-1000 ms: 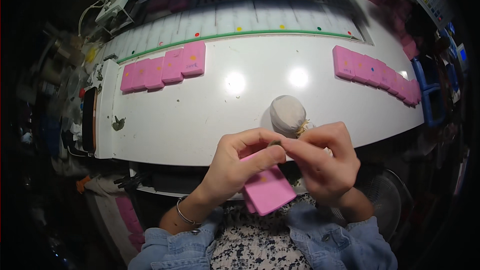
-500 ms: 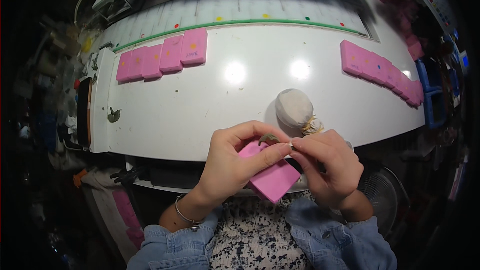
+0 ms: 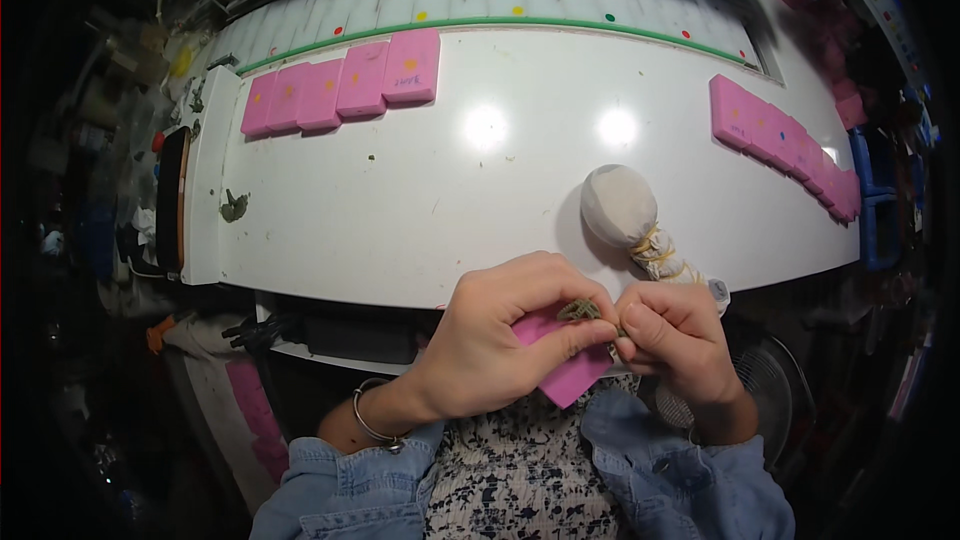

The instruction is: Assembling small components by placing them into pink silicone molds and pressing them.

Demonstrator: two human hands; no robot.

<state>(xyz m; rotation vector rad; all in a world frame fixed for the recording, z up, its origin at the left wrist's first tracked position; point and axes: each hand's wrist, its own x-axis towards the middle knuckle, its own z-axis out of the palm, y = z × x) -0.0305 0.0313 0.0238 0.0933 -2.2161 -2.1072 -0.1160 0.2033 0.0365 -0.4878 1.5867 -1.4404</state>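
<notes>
White table with pink blocks, tied cloth bundle

You hold a flat pink rectangular rubber-like block tilted, just below the near edge of the white desk. A small olive-green, spiky-looking piece sits at the block's upper edge, pinched between your fingertips.

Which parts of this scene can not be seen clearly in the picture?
- Head view: most of the pink block is covered by the left hand and right hand.
- The small greenish piece between the fingertips is too small to identify.
- The white wrapped bundle: its lower end hides behind the right hand.
- Surroundings beyond the white table are dark.
</notes>
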